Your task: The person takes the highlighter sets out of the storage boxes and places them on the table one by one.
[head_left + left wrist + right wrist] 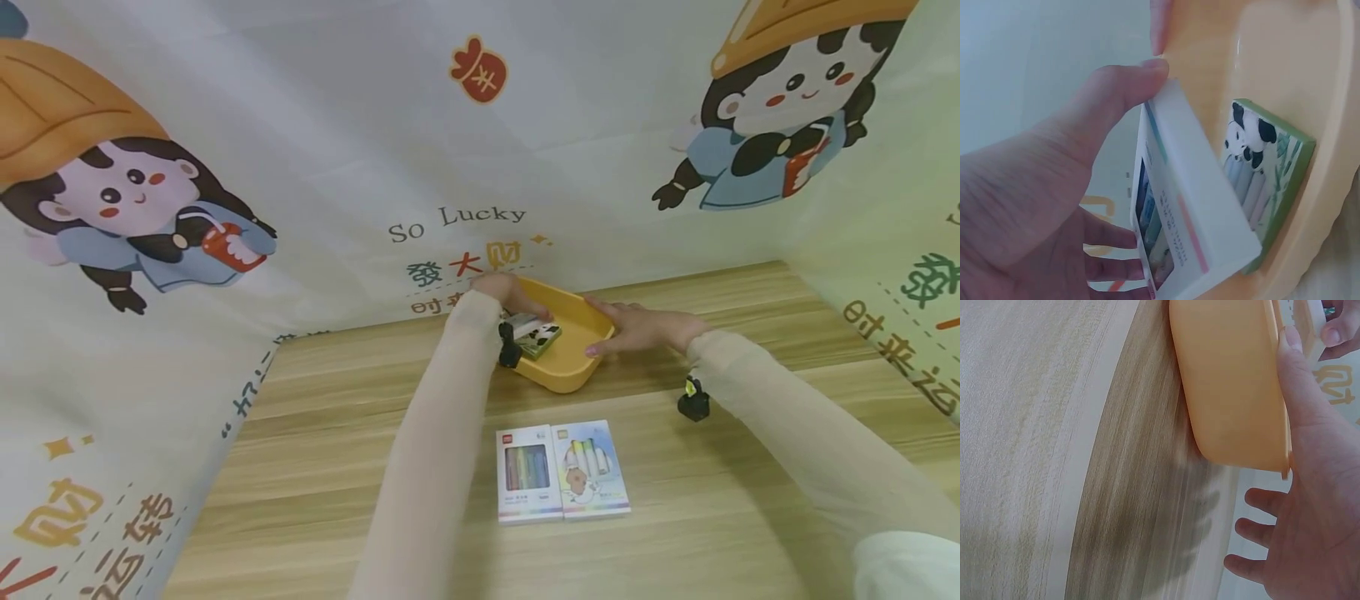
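A white box of colored pens (1191, 181) is gripped in my left hand (1079, 144), thumb on one edge and fingers against the windowed face. It tilts over a yellow-orange plastic tray (577, 325). Inside the tray lies a flat green-edged box with a panda picture (1266, 162). My right hand (641, 327) holds the tray's right end, its thumb on the rim. In the right wrist view, three of its fingers (1257, 531) extend beyond the tray's outer wall; the index finger is hidden there.
Two white pen boxes lie side by side on the wood-grain table (322, 475): a windowed one (528, 471) and one with a bear drawing (591, 467). A printed cloth (337, 125) hangs behind and along the sides. Black wrist devices (693, 400) sit on both sleeves.
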